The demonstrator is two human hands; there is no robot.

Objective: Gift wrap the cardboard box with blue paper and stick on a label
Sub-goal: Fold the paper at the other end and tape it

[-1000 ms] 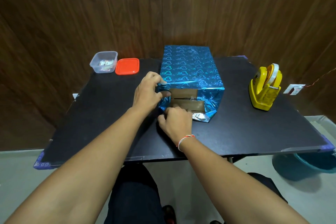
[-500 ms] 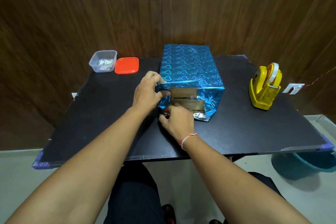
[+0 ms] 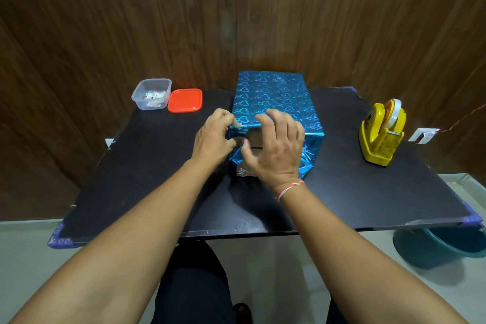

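Note:
The cardboard box (image 3: 273, 97), covered in shiny blue heart-print paper, stands in the middle of the black table (image 3: 147, 179). Its near end is partly uncovered, showing brown cardboard (image 3: 253, 137), and a silver-backed bottom flap (image 3: 242, 172) lies on the table. My left hand (image 3: 213, 139) grips the box's near left corner, fingers on the top edge and thumb pressing the folded side paper. My right hand (image 3: 276, 144) hovers in front of the near end with spread, loosely curved fingers reaching the top edge; it holds nothing. It hides most of that end.
A yellow tape dispenser (image 3: 381, 134) stands at the right of the table. At the back left are a clear tub (image 3: 151, 93) holding small labels and its red lid (image 3: 185, 100). A teal bucket (image 3: 441, 244) sits on the floor at the lower right.
My right hand has risen from the bottom flap at the table to the top edge of the near end, its fingers now spread. My left hand stays on the corner.

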